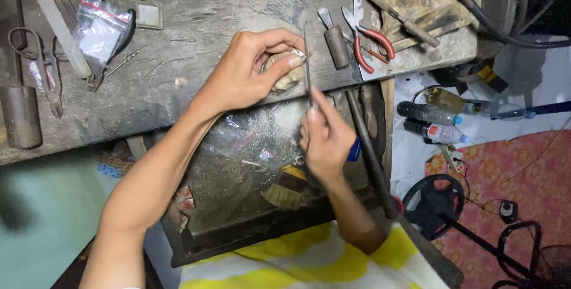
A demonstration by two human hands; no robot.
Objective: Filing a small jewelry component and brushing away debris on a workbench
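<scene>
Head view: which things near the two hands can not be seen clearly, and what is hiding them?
- Small shiny piece: head view, pinched under left hand fingers, too small to identify.
- Wooden block: mostly covered by the left hand.
- Thin file: its handle is hidden inside right hand.
- Brush: partly hidden behind the right wrist.
- Scissors: motion-blurred at the left edge.
</scene>
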